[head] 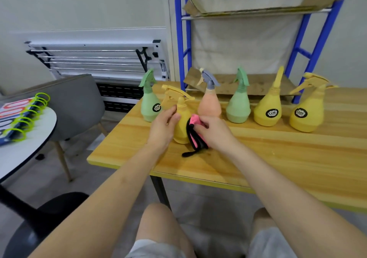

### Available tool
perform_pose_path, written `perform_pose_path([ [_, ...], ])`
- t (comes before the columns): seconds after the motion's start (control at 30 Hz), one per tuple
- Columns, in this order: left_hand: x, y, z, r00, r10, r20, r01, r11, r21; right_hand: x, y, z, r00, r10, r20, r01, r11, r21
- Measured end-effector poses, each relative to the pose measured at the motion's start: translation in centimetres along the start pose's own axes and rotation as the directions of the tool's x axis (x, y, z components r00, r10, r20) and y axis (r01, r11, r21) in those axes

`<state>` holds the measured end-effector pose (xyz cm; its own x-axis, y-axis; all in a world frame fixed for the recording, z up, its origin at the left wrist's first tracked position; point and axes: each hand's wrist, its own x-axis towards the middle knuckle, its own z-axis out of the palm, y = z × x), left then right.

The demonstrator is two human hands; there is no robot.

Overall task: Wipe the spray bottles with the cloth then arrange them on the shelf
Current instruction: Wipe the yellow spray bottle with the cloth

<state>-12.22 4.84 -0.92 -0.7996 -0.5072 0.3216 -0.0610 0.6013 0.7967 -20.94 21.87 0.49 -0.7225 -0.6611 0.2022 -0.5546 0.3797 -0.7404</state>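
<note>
Hands at work on a yellow bottle [181, 126] standing upright near the front left of the wooden table [278, 154]. Left hand [162, 127] steadies the bottle's left side, thumb and fingers curled round its body. Right hand [213, 131] grips a pink cloth [195, 132] with black edging, pressed against the bottle's right side; a black tail of the cloth rests on the tabletop. Behind stand five more bottles in a row: green [150, 102], peach [210, 100], green [239, 102], yellow [268, 106], yellow [306, 110], all upright and apart from one another. Blue-framed shelf [179, 39] rises just behind the table, its levels lined with cardboard [248, 85].
</note>
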Motion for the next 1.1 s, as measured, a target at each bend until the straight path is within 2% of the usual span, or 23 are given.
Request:
perform_pose_path([
  [0.1, 0.3, 0.1, 0.0, 1.000, -0.004, 0.024, 0.004, 1.000, -0.002, 0.7, -1.8, 0.1, 0.997, -0.058, -0.058, 0.066, 0.988, 0.139],
  [0.17, 0.4, 0.2, -0.2, 0.999, 0.013, 0.045, -0.014, 1.000, 0.006, 0.9, -1.8, 0.2, 0.995, -0.062, -0.074, 0.072, 0.986, 0.149],
  [0.33, 0.5, 0.3, -0.8, 0.997, -0.001, 0.080, 0.000, 1.000, 0.014, -0.7, 1.4, 1.2, 0.998, 0.052, -0.020, -0.053, 0.998, -0.039],
  [0.53, 0.0, 1.4, -2.0, 0.989, -0.038, 0.143, 0.048, 0.996, -0.070, -0.3, 0.2, -0.4, 0.995, 0.052, 0.083, -0.041, 0.991, -0.125],
  [0.63, -0.1, 1.7, -1.6, 0.995, -0.028, 0.096, 0.036, 0.996, -0.081, -0.1, -0.6, -0.8, 0.997, 0.036, 0.061, -0.032, 0.997, -0.066],
  [0.73, 0.0, 2.1, -0.9, 0.999, -0.042, 0.008, 0.042, 0.999, -0.004, 0.3, -1.6, -1.0, 1.000, -0.006, -0.004, 0.006, 1.000, 0.011],
  [0.87, 0.5, 1.3, -0.4, 0.999, 0.019, 0.029, -0.020, 0.999, 0.037, 0.8, -2.0, -0.2, 0.998, -0.045, -0.040, 0.052, 0.982, 0.181],
  [0.93, 0.6, 0.7, -0.3, 0.998, 0.043, 0.039, -0.045, 0.998, 0.038, 0.3, -1.5, 0.3, 0.996, -0.075, -0.053, 0.084, 0.975, 0.204],
  [1.1, 0.7, 0.5, -0.5, 0.998, 0.012, 0.069, -0.011, 1.000, -0.013, -0.4, 0.8, 0.7, 1.000, -0.016, 0.017, 0.017, 1.000, -0.020],
])
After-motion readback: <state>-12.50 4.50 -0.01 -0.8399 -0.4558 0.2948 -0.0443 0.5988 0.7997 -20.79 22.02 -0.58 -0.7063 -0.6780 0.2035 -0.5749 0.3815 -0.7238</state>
